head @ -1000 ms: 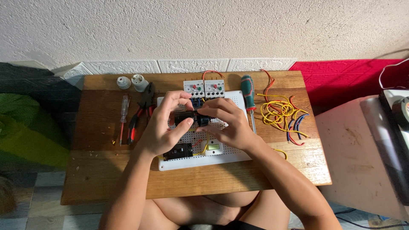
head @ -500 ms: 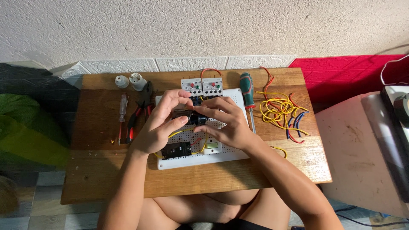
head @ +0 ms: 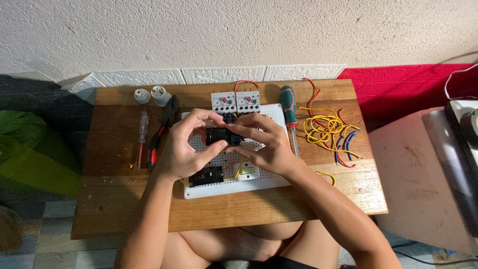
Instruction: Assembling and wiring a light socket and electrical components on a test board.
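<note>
Both of my hands hold a small black cylindrical part (head: pixel 217 136) above a white perforated board (head: pixel 259 184). My left hand (head: pixel 181 149) grips its left end between thumb and fingers. My right hand (head: pixel 264 142) pinches its right end. On the board under the hands sit a black module (head: pixel 205 176), a small white meter (head: pixel 248 172) and yellow wires. Two white-grey relay units (head: pixel 235 101) with red buttons stand at the board's far edge.
A low wooden table (head: pixel 119 199) carries a green-handled screwdriver (head: pixel 289 107), a tangle of yellow, red and blue wires (head: pixel 331 132), red-handled pliers (head: pixel 158 137), a thin red screwdriver (head: pixel 142 134) and two white lamp sockets (head: pixel 152 94). A red mat (head: pixel 408 89) and white box (head: pixel 428 174) lie right.
My hands have lifted the black part slightly and drawn it closer together between them; the view has shifted a little. Nothing else on the table has moved.
</note>
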